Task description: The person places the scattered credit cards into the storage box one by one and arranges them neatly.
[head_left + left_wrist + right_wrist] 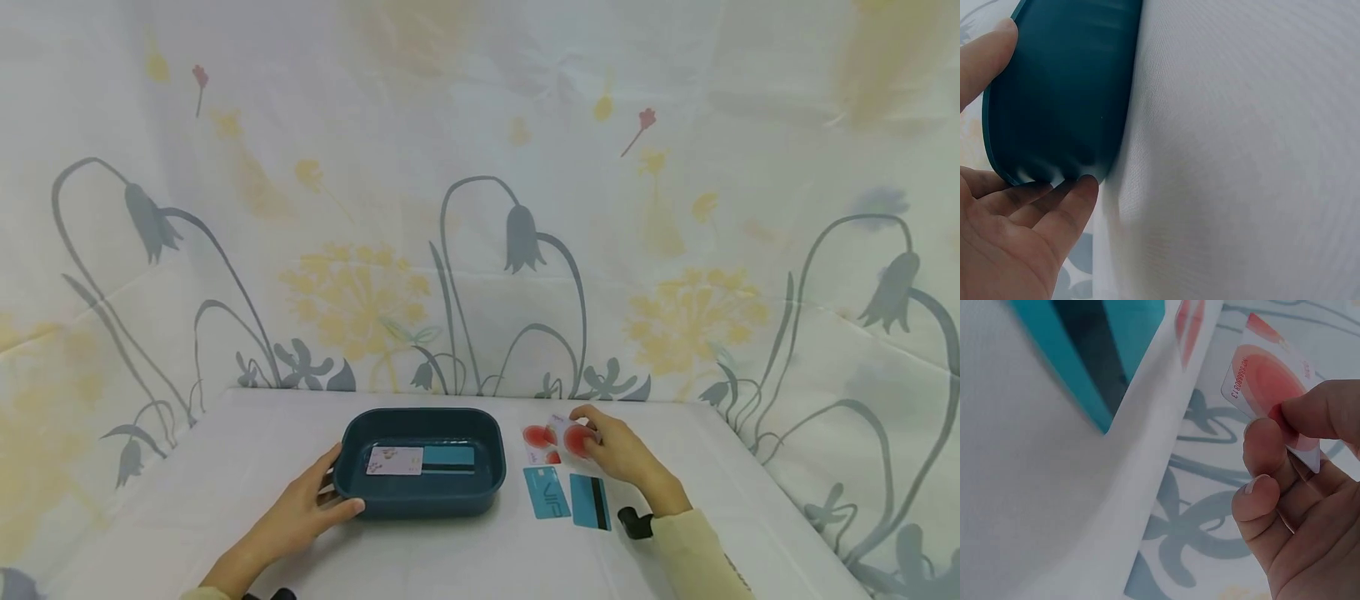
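Note:
In the head view a dark teal plastic box (pixel 420 505) stands on the table, with a pale floral card (pixel 393 462) and a blue card with a dark stripe (pixel 450 457) side by side on its floor. My left hand (pixel 303 507) grips the box's left end, its thumb at the near corner and the fingertips against the end wall (pixel 1060 165). Between thumb and fingers, my right hand (pixel 621 450) pinches a white card with red circles (pixel 1269 381), held up tilted. A similar red-and-white card (pixel 537 446) lies just left of that hand.
Nearer on the white tablecloth (pixel 420 558) lie a blue VIP card (pixel 547 492) and a blue card with a black stripe (pixel 590 502), right of the box. Behind the table hangs a flower-print curtain (pixel 480 125). A dark wrist device (pixel 635 522) sits by the right cuff.

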`<state>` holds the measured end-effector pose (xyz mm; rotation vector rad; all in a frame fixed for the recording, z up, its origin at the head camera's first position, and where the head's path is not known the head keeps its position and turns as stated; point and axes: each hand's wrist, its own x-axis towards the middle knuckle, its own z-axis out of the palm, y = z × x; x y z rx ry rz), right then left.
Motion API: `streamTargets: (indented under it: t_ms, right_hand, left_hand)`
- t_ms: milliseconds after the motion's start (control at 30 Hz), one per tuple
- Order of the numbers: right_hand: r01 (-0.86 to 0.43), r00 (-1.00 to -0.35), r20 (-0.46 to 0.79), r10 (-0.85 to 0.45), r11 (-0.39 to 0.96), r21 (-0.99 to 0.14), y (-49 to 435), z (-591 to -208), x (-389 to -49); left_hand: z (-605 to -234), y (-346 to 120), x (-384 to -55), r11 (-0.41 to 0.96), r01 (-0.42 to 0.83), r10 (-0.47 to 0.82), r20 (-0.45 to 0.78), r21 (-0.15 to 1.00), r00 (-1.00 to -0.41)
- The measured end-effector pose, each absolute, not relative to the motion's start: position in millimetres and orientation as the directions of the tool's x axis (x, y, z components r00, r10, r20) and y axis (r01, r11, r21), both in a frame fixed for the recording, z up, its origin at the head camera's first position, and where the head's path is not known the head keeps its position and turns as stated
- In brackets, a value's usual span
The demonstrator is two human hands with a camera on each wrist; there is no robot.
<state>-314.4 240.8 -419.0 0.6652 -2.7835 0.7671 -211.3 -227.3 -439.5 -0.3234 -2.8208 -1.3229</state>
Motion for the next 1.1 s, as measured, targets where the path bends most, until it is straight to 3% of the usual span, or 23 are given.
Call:
streamTargets:
  t_ms: [1100]
  right_hand:
    - [-0.59, -0.803, 0.335, -0.493, 0.578, -0.564, 184, -383, -300]
  left_hand:
    - [-438, -227, -213, 0.627, 0.188, 0.183, 0.091, 0.756, -0.979]
